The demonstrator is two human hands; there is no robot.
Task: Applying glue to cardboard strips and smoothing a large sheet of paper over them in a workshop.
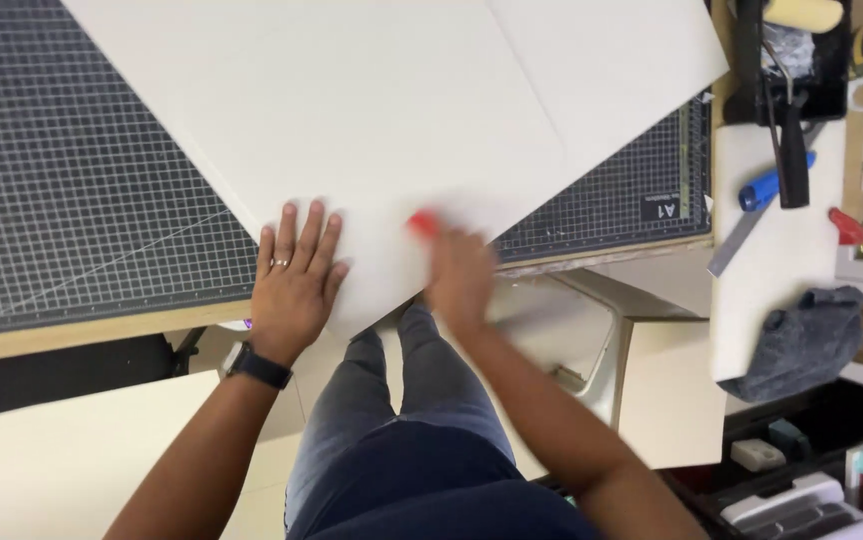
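Now your left hand (295, 275) lies flat and open on the white board (372, 110), whose near corner overhangs the cutting mat (82, 190); your blurred right hand (460, 278) grips a small red tool (424, 223), its shape unclear.

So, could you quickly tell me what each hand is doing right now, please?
Left hand: open, flat on the white board.
Right hand: blurred, closed on a small red tool.

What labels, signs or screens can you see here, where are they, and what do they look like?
Size label: corner of the cutting mat, right of the white board; small black rectangle, white print.
Wristwatch: left wrist; dark band, its screen hidden.
No packages or signs.
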